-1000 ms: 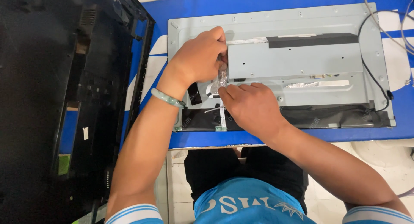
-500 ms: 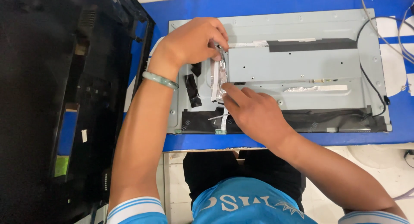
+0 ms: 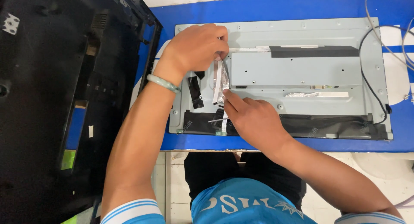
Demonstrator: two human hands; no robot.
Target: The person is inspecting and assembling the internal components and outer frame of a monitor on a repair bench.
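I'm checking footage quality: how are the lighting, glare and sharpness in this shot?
Head view: light even and soft, shadows faint; the metal panel is sharp; a small glint on the shiny strip pinched between left hand and right hand; the black cover loses detail in darkness.

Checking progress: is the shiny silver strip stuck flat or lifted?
Lifted: the shiny silver strip stands off the grey metal panel, pinched by both hands' fingers.

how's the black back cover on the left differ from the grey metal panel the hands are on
The black back cover is dark, moulded plastic with vents and ribs; the grey metal panel is pale, flat sheet metal with screw holes. The cover lies untouched at the side, while the left hand and right hand hold a silvery ribbon strip on the panel. Both lie flat on the blue table.
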